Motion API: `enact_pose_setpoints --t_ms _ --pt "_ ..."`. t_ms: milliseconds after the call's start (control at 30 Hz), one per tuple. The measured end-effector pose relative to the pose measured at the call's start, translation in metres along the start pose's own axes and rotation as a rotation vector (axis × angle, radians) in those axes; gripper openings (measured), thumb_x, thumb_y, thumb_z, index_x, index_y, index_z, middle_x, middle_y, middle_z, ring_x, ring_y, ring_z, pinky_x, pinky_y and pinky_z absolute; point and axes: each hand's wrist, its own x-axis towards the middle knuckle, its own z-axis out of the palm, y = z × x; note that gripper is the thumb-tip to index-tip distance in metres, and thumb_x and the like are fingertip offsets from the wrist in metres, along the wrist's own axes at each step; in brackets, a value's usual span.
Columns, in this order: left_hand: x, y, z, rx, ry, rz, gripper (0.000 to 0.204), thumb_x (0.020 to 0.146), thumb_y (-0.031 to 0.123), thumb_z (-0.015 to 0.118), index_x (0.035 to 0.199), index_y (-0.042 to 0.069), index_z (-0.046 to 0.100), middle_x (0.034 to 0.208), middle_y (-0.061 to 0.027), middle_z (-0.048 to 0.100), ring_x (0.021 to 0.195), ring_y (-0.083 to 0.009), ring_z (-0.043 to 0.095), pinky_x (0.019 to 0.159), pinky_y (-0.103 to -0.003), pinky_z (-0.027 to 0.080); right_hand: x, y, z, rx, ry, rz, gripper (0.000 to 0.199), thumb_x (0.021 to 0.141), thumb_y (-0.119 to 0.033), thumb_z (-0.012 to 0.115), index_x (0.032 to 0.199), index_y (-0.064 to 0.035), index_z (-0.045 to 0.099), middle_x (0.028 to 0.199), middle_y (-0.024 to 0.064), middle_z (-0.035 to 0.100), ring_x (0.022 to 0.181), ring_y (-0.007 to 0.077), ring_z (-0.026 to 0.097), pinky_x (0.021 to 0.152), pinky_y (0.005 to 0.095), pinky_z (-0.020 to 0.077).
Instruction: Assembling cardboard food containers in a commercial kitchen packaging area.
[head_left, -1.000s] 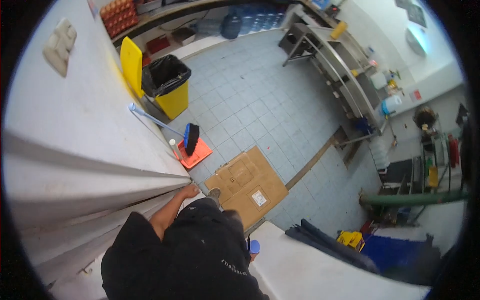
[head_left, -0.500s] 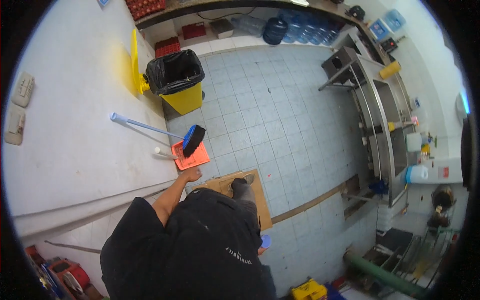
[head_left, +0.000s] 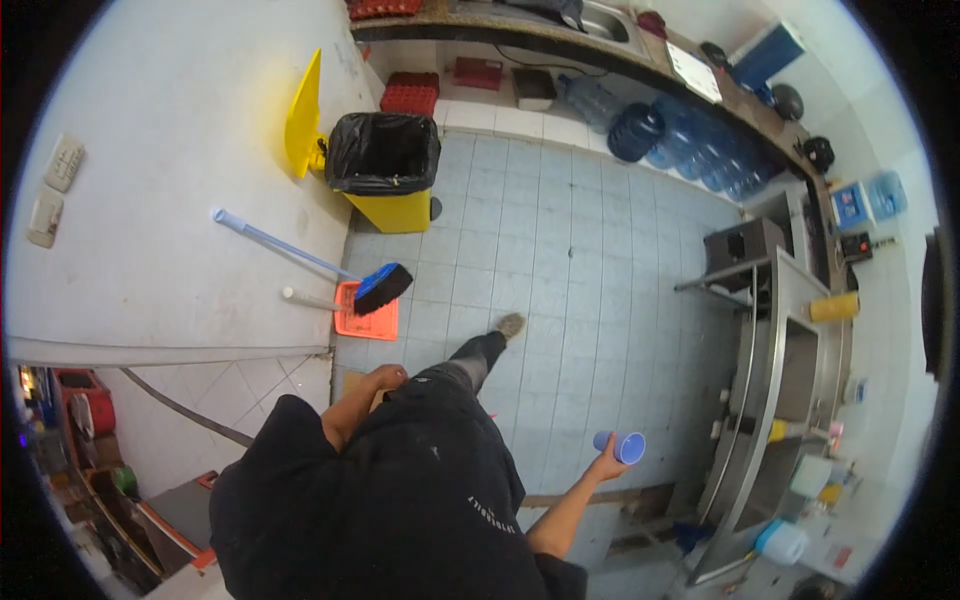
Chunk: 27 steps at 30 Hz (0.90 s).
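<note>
We see two pale plates [head_left: 64, 163] fixed to the white wall [head_left: 190, 110] at far left. Next, a broom [head_left: 384, 290] slants out from beside the wall, its blue head and black bristles at the orange dustpan [head_left: 374, 324], which lies on the tiled floor [head_left: 560, 370]. Behind them stands a yellow bin [head_left: 392, 212], lid raised, lined with a black bag. Below the dustpan, our left hand [head_left: 385, 377] hangs near it, in front of our black shirt [head_left: 370, 490]; we cannot tell whether its fingers are apart or together. At the middle, our shoe [head_left: 512, 325] is on the tiles.

Farther right, our arm reaches out to the side, and our right hand [head_left: 607, 464] has its fingers clamped around a blue cup [head_left: 628, 448]. The cup is tilted, its mouth facing away from our body, and is held between us and the metal sink [head_left: 768, 410]. Blue jugs [head_left: 635, 132] lie under the counter [head_left: 755, 112]; a yellow roll [head_left: 834, 307] is by the sink's far end.
</note>
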Motion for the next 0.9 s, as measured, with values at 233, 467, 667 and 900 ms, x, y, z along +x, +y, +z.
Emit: enact_pose_setpoints --t_ms 233,467,667,900 --pt "0.171 0.132 -0.03 0.244 -0.117 0.029 0.043 0.086 0.035 0.044 0.101 0.002 0.068 0.11 -0.0212 0.063 0.102 -0.0359 0.06 0.09 -0.043 0.046 0.062 -0.017 0.096 0.061 -0.082 -0.038 0.065 0.065 -0.022 0.085 0.116 0.0048 0.055 0.11 0.0179 0.063 0.094 0.0269 0.061 0.085 0.0384 0.0495" --pt "0.307 0.353 -0.114 0.1 0.263 0.227 0.036 0.085 0.034 0.054 0.104 0.005 0.061 0.1 -0.0185 0.066 0.095 -0.0351 0.062 0.084 -0.042 0.048 0.129 -0.034 0.133 -0.147 -0.131 0.138 0.065 0.065 -0.022 0.085 0.117 0.0029 0.055 0.106 0.0165 0.064 0.094 0.0258 0.061 0.086 0.0379 0.049" --pt "0.36 0.51 -0.148 -0.208 0.272 0.274 0.037 0.086 0.034 0.06 0.111 0.008 0.057 0.102 -0.0171 0.066 0.097 -0.0294 0.062 0.083 -0.038 0.049 0.261 -0.064 0.187 -0.182 -0.229 0.102 0.067 0.064 -0.022 0.086 0.118 0.0026 0.055 0.107 0.0165 0.064 0.094 0.026 0.061 0.086 0.0383 0.0484" --pt "0.431 0.527 -0.051 0.292 0.321 0.111 0.045 0.091 0.04 0.041 0.109 0.006 0.063 0.12 -0.0187 0.058 0.109 -0.0373 0.056 0.093 -0.045 0.045 0.46 -0.103 0.263 -0.164 -0.297 -0.078 0.069 0.063 -0.022 0.086 0.119 0.0024 0.054 0.107 0.0164 0.064 0.095 0.0263 0.061 0.087 0.0389 0.0477"
